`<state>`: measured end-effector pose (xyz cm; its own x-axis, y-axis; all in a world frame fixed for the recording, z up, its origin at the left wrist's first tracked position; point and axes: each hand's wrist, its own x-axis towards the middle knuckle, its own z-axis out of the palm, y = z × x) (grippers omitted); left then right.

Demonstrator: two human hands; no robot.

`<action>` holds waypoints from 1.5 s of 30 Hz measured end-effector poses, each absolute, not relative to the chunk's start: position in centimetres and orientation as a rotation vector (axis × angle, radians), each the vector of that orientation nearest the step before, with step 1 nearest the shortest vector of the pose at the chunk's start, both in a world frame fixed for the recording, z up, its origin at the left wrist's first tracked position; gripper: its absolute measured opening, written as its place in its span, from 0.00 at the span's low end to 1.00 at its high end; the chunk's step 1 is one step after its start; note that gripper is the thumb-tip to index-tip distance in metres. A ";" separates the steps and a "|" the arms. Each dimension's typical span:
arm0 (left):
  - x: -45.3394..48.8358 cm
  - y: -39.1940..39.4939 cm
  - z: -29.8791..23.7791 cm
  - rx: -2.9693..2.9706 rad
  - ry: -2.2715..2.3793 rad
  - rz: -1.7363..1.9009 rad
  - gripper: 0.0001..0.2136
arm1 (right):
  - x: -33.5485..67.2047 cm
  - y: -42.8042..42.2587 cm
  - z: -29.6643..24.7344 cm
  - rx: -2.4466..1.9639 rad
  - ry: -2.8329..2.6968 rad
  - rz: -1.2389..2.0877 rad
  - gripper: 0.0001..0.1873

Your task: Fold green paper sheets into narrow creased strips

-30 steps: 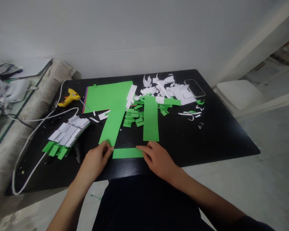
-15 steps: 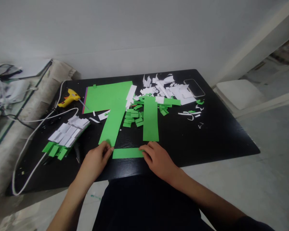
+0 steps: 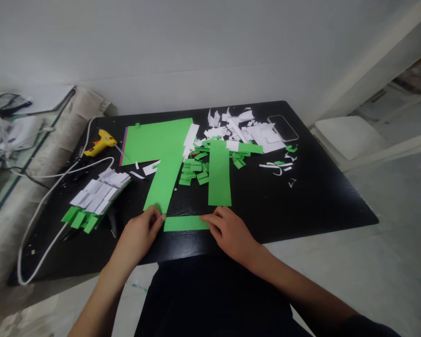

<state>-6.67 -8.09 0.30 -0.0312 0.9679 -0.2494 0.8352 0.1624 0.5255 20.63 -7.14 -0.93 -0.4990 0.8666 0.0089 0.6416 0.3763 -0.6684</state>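
Observation:
A narrow green paper strip lies crosswise near the table's front edge. My left hand is closed at its left end, thumb and fingertips together beside the lower corner of a wide slanting green paper strip. At the right end, my right hand grips the narrow strip with fingers over it and the thumb nearer me; that end is hidden under the hand. Just beyond my right hand lies another wide green strip, pointing away from me. Small folded green paper pieces sit between the wide strips.
A layered white-and-green folded paper piece lies left, with a yellow glue gun behind it. A white cable loops over the table's left side. Green sheets, white paper scraps and a phone-like object lie at the back.
The fingertips of my right hand have slid slightly left along the narrow strip. My left hand and the papers stay where they were.

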 end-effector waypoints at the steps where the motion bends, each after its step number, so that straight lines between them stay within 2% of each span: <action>1: -6.7 -8.1 0.3 1.705 1.898 0.318 0.14 | 20.6 -7.1 -0.9 -1.313 -2.285 0.871 0.17; 27: -6.6 -8.2 0.3 1.720 1.913 0.333 0.13 | 20.6 -7.0 -0.8 -1.322 -2.293 0.905 0.19; 45: -6.4 -8.5 0.4 1.818 1.923 0.401 0.13 | 20.6 -6.9 -0.5 -1.335 -2.287 0.909 0.11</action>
